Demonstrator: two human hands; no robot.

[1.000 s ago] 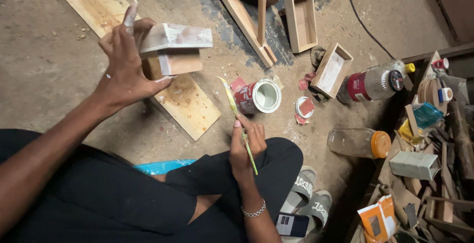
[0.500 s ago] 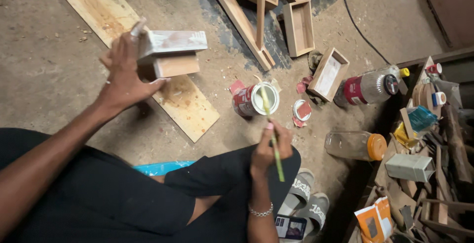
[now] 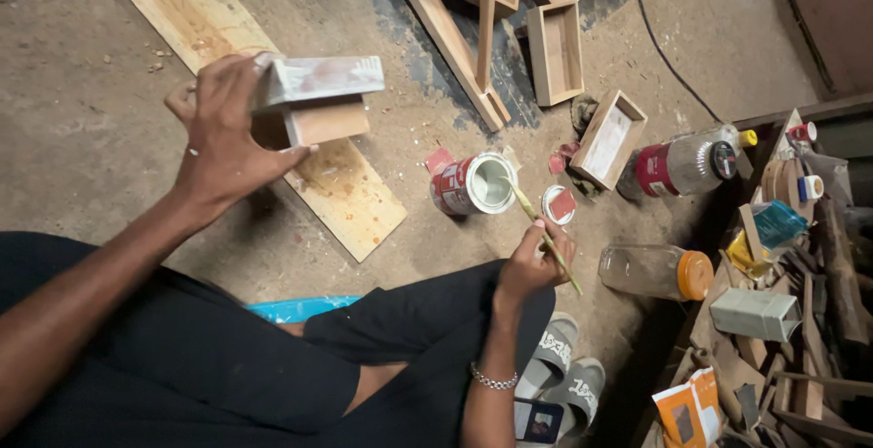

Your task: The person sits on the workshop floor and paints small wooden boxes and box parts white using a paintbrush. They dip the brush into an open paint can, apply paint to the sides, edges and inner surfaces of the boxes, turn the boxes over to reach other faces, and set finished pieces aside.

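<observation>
Nearest, the right hand (image 3: 530, 261) has its fingers closed around a thin stick (image 3: 544, 234), its far tip dipped at the rim of the open paint can (image 3: 473, 183) on the floor (image 3: 82, 130). A careless push could tip that can. Further left, the left hand (image 3: 221, 134) grips a small wooden box (image 3: 318, 98) in the air above a plank (image 3: 264, 93); wet paint might make it slip.

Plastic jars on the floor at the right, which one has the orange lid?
The empty clear jar lying nearest the right hand. The other jar, farther up by the wooden tray, has a red label and a dark cap.
</observation>
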